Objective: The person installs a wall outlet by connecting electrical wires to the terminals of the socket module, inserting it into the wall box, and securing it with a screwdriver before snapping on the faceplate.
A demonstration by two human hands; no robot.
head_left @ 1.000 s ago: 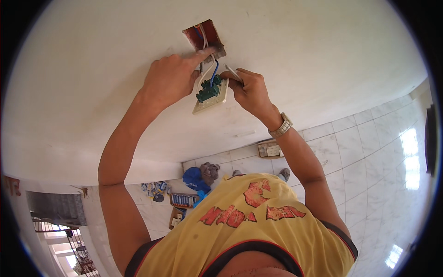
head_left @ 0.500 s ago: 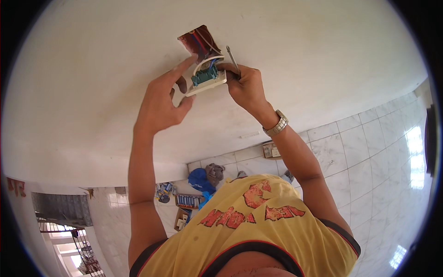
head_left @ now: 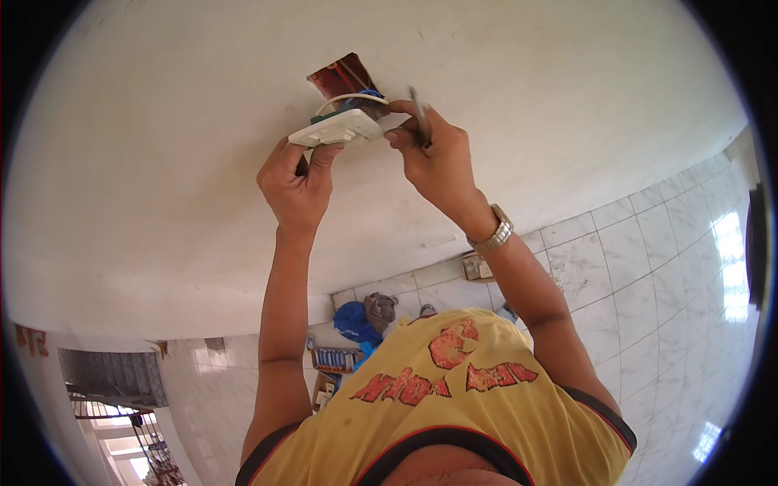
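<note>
Head view: left hand (head_left: 298, 188) pinches white faceplate (head_left: 339, 130) just below red wall box (head_left: 339, 78), right hand (head_left: 439, 155) grips slim screwdriver (head_left: 420, 115) close by; bent white wire (head_left: 347, 96) could get nipped if faceplate were pressed in crooked.

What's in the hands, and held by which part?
Left hand: the white faceplate, by its near left edge. Right hand: a slim metal tool, by its lower part; that end is hidden.
</note>
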